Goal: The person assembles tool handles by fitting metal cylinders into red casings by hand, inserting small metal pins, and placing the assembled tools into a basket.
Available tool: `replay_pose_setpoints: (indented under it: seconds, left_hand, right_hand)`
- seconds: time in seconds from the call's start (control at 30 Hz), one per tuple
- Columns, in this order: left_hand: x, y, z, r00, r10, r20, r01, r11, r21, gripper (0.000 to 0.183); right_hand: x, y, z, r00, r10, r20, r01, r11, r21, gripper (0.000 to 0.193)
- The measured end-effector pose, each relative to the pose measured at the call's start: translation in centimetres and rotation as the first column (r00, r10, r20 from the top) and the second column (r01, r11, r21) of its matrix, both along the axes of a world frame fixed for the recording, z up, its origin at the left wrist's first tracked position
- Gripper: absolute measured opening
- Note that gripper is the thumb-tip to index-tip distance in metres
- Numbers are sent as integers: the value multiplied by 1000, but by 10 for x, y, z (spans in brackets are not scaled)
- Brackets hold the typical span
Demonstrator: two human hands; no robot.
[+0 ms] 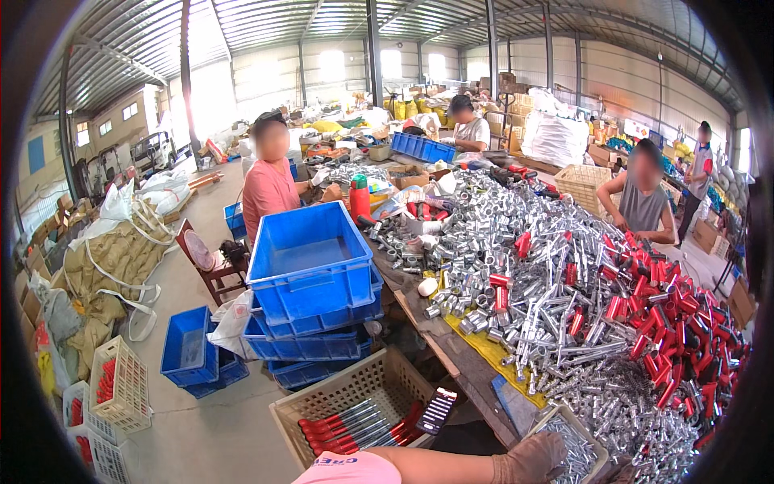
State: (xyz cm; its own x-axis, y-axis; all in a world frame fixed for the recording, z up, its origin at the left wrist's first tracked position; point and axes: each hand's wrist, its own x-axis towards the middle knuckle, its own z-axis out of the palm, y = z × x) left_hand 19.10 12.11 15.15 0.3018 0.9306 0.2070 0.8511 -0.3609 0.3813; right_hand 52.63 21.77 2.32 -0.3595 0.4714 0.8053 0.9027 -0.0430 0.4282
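- Left hand (530,458), gloved in brown: I find it at the near side of a cream bin (595,440); its fingers are turned from me, so I cannot tell how wide or narrow the grip is.
- Right hand (619,471): I make out what seems a brown sliver of it at the lower edge, beyond the bin; grip not readable.
- Small metal parts (576,456): silvery, loose, lying in the cream bin at the table's near end.
- Metal heap (516,258): silver sockets and rods, crowding up to the bin's far side.
- Red-handled pieces (673,323): massed on the heap's right flank.
- Yellow sheet (484,347): partly under the heap, along the table edge.
- Beige crate (302,436): left of the bin, below the table edge, holding red-handled tools (347,429).
- Phone (436,410): at that crate's right side, screen lit.
- Blue crates (310,282): a tall, uneven stack, blocking my view of the floor behind.
- Bottle (359,202): red, green-topped, upright behind the stack.
- Co-worker in pink (270,189): behind the blue stack.
- Co-worker in grey (645,198): across the heap, hands near it.
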Motion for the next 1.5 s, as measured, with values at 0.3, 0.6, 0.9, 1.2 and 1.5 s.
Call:
replay_pose_setpoints:
  seconds: [0.3, 0.6, 0.9, 1.2, 1.5]
  left_hand:
    - [-3, 0, 0, 999, -9, 42, 1, 980, 198, 35]
    - [-5, 0, -2, 996, -35, 85, -3, 913, 408, 32]
    - [-3, 4, -6, 988, -95, 125, 1, 800, 600, 32]
    - [-5, -3, -4, 984, -92, 150, -14, 809, 588, 30]
    - [-14, -24, 40, 1000, -28, -14, 31, 954, 298, 35]
  right_hand:
    - [3, 3, -4, 1000, -15, 0, 15, 1000, 0, 24]
    - [7, 2, -8, 999, -36, -2, 36, 999, -3, 24]
    - [18, -3, -9, 997, -81, 0, 81, 997, -3, 24]
    - [-33, -30, 72, 740, 336, -583, -442, 896, -44, 24]
    - [-63, -66, 137, -343, -6, -939, -777, 564, 280, 45]
